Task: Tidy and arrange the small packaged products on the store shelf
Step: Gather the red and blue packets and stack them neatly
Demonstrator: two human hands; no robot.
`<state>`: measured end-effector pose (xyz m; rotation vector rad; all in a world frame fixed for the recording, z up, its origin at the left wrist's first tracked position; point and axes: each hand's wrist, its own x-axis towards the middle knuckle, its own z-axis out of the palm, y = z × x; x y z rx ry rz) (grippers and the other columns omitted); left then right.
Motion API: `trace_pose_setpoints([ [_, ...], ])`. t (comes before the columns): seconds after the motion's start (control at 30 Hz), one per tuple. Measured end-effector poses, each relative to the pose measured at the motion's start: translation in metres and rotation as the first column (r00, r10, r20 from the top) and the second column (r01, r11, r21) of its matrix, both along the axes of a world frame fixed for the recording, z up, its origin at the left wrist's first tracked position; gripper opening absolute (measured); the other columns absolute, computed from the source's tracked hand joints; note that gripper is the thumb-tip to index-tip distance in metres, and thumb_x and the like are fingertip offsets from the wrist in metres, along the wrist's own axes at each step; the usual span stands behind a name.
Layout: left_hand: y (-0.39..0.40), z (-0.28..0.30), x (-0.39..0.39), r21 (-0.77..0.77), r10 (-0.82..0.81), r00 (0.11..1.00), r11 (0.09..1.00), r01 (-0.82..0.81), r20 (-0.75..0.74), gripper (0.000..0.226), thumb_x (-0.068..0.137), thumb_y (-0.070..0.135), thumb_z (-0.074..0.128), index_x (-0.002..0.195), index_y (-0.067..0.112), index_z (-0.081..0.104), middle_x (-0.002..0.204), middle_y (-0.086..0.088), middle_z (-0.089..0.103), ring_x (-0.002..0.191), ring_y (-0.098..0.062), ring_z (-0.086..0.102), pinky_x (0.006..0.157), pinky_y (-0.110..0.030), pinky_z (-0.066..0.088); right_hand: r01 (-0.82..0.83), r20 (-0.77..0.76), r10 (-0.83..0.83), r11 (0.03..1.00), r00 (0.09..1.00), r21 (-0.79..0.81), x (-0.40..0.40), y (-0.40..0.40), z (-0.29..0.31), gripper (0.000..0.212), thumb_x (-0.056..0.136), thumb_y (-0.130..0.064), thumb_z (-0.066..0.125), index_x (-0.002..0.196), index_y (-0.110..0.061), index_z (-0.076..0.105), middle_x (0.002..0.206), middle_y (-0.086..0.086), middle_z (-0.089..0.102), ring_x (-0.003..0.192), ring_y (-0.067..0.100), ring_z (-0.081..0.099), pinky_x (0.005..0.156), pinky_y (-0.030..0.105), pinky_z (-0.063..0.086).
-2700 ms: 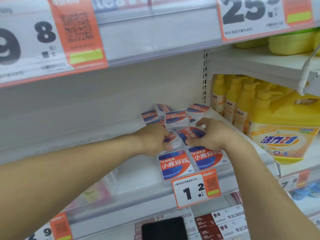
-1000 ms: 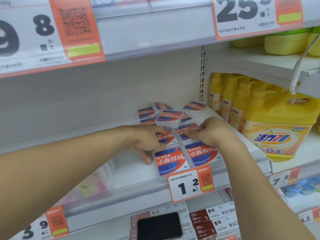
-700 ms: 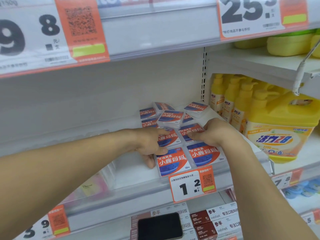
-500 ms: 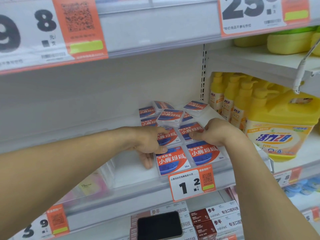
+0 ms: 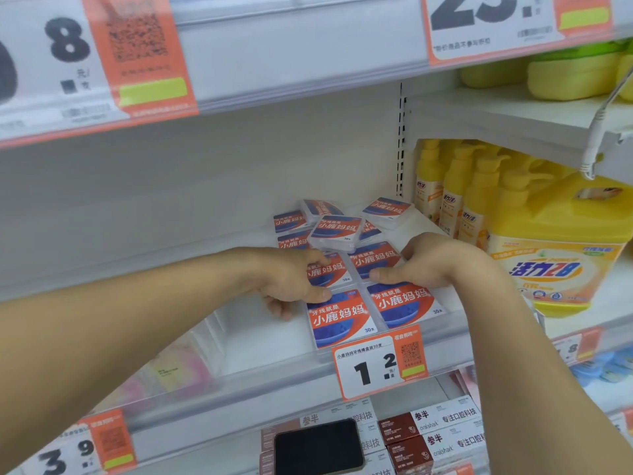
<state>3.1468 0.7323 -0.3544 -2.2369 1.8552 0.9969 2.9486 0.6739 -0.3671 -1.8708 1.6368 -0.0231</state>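
Note:
Several small flat floss boxes with red and blue labels lie on the white shelf [image 5: 260, 341]. Two form a front row, the front-left box [image 5: 339, 318] and the front-right box [image 5: 406, 303]. Behind them lie the second-row left box [image 5: 327, 270] and the second-row right box [image 5: 375, 258]. One box [image 5: 337, 231] sits tilted on top of the loose boxes further back [image 5: 388, 209]. My left hand [image 5: 291, 282] pinches the front-left box at its far left corner, thumb on top, fingers down its side. My right hand [image 5: 428, 262] grips the second-row right box, thumb at its near edge.
A price tag [image 5: 378, 365] hangs on the shelf rail below the front row. Yellow pump bottles [image 5: 455, 200] and a big yellow jug [image 5: 561, 245] stand to the right past the upright. A black phone [image 5: 318, 443] lies on boxes one shelf down. The upper shelf rail [image 5: 291, 56] overhangs.
My left hand has dropped from the second row to the left edge of the front-left box. The second-row boxes now lie squarely behind the front pair. In the last half second hardly anything moved.

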Motion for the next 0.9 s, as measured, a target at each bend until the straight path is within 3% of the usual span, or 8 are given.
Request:
trace_pose_setpoints([
  [0.1, -0.008, 0.016, 0.009, -0.008, -0.031, 0.996, 0.999, 0.032, 0.081, 0.055, 0.09, 0.049, 0.057, 0.14, 0.038, 0.037, 0.108, 0.001, 0.064, 0.062, -0.011, 0.064, 0.057, -0.024, 0.054, 0.109, 0.164, -0.079, 0.977, 0.983, -0.181, 0.006, 0.003, 0.007, 0.051, 0.079, -0.05, 0.075, 0.113, -0.026, 0.047, 0.102, -0.004, 0.059, 0.073, 0.012, 0.058, 0.056, 0.026, 0.046],
  [0.17, -0.02, 0.023, 0.018, -0.15, -0.025, 0.988, 0.988, 0.048, 0.154, 0.039, 0.091, 0.046, 0.058, 0.125, 0.03, 0.05, 0.091, 0.004, 0.065, 0.062, -0.011, 0.062, 0.056, -0.023, 0.052, 0.169, 0.281, -0.062, 0.912, 0.958, -0.373, 0.023, -0.001, 0.004, 0.061, 0.082, -0.047, 0.073, 0.134, -0.03, 0.045, 0.133, 0.003, 0.055, 0.108, 0.024, 0.06, 0.076, 0.036, 0.054],
  [0.23, -0.032, 0.023, 0.029, -0.312, 0.006, 0.976, 0.948, 0.063, 0.217, 0.028, 0.09, 0.043, 0.062, 0.11, 0.024, 0.058, 0.101, 0.002, 0.065, 0.075, -0.013, 0.06, 0.062, -0.024, 0.048, 0.087, 0.216, 0.01, 0.897, 0.976, -0.433, 0.045, -0.002, -0.003, 0.07, 0.085, -0.05, 0.068, 0.146, -0.039, 0.034, 0.154, 0.007, 0.035, 0.137, 0.033, 0.039, 0.104, 0.051, 0.041],
  [0.33, -0.05, 0.014, 0.046, -0.343, -0.056, 0.954, 0.925, 0.16, 0.295, 0.042, 0.088, 0.034, 0.068, 0.126, 0.024, 0.054, 0.131, 0.001, 0.055, 0.1, -0.016, 0.054, 0.079, -0.026, 0.044, -0.055, 0.051, 0.078, 0.931, 0.996, -0.361, 0.072, -0.004, -0.016, 0.076, 0.087, -0.054, 0.063, 0.151, -0.043, 0.024, 0.162, 0.009, 0.018, 0.148, 0.037, 0.019, 0.116, 0.06, 0.015],
  [0.5, -0.06, 0.006, 0.054, -0.119, -0.19, 0.97, 0.971, 0.209, 0.155, 0.079, 0.077, 0.02, 0.081, 0.14, 0.033, 0.036, 0.13, 0.008, 0.052, 0.117, -0.016, 0.053, 0.095, -0.031, 0.047, 0.014, 0.171, 0.053, 0.929, 0.984, -0.369, 0.071, -0.008, -0.014, 0.043, 0.095, -0.027, 0.063, 0.137, -0.03, 0.055, 0.134, 0.005, 0.059, 0.115, 0.027, 0.062, 0.1, 0.042, 0.05],
  [0.63, -0.062, -0.003, 0.053, -0.155, -0.237, 0.94, 0.948, 0.279, 0.245, 0.074, 0.074, 0.028, 0.082, 0.136, 0.036, 0.042, 0.129, 0.009, 0.054, 0.116, -0.017, 0.055, 0.093, -0.032, 0.049, 0.064, 0.267, 0.059, 0.901, 0.962, -0.429, 0.06, -0.009, -0.008, 0.034, 0.099, -0.017, 0.056, 0.132, -0.023, 0.063, 0.126, 0.008, 0.066, 0.1, 0.023, 0.063, 0.077, 0.027, 0.048],
  [0.8, -0.058, 0.011, 0.052, -0.113, -0.256, 0.898, 0.943, 0.314, 0.358, 0.052, 0.09, 0.02, 0.064, 0.139, 0.025, 0.048, 0.13, 0.002, 0.055, 0.115, -0.021, 0.054, 0.095, -0.03, 0.047, 0.162, 0.377, 0.033, 0.866, 0.926, -0.473, 0.026, -0.008, 0.012, 0.029, 0.099, -0.029, 0.055, 0.126, -0.023, 0.066, 0.124, 0.002, 0.068, 0.105, 0.021, 0.066, 0.081, 0.029, 0.051],
  [0.9, -0.051, 0.022, 0.062, -0.147, -0.161, 0.945, 0.967, 0.209, 0.284, 0.035, 0.092, 0.008, 0.056, 0.127, 0.013, 0.058, 0.121, -0.01, 0.061, 0.104, -0.026, 0.063, 0.091, -0.038, 0.055, 0.209, 0.478, 0.001, 0.898, 0.879, -0.386, 0.001, -0.002, 0.024, 0.024, 0.097, -0.031, 0.059, 0.117, -0.021, 0.068, 0.11, 0.005, 0.072, 0.084, 0.021, 0.073, 0.079, 0.045, 0.061],
])
